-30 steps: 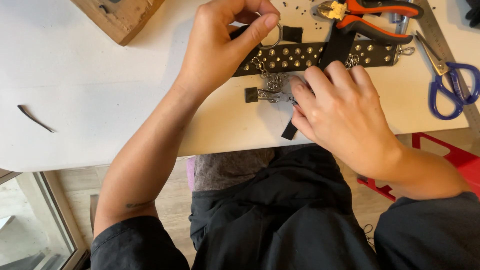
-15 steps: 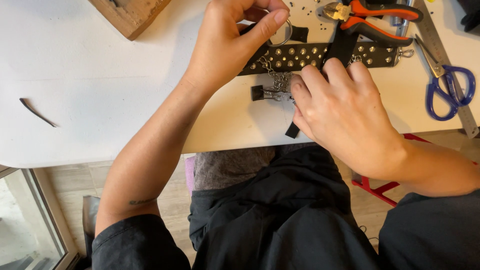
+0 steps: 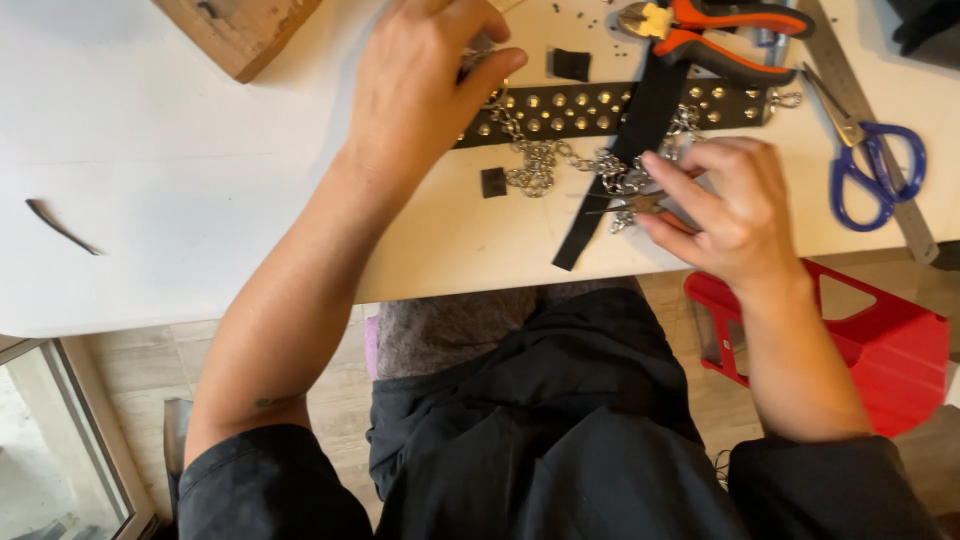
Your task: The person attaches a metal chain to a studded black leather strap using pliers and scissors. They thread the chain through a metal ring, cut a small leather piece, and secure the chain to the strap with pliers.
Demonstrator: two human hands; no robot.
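Two hands are busy over a white bench (image 3: 200,150) in the head view, working on a black studded strap (image 3: 600,108) that lies flat across the top with rows of little metal studs on it. Left hand (image 3: 420,85) is pressed down on the strap's left end, fingers curled over it, thumb stretched out along the strap's edge, so it's basically pinning the strap in place. Right hand (image 3: 725,205) sits near the bench's front edge, fingers pinched closed on a small metal piece (image 3: 640,205) right at the tangle of silver chain (image 3: 560,160) hanging off the strap; can't tell exactly what that piece is, it's too small. A plain black strip (image 3: 625,150) crosses the studded strap and runs down towards the bench edge. Small black square scrap (image 3: 493,182) lies just beside the chain. Up top there are orange-handled pliers (image 3: 720,35), and off to the right blue-handled scissors (image 3: 875,165) next to a metal ruler (image 3: 900,190). Wooden block (image 3: 240,30) sits at the far left corner. Red stool (image 3: 880,335) is on the floor below.
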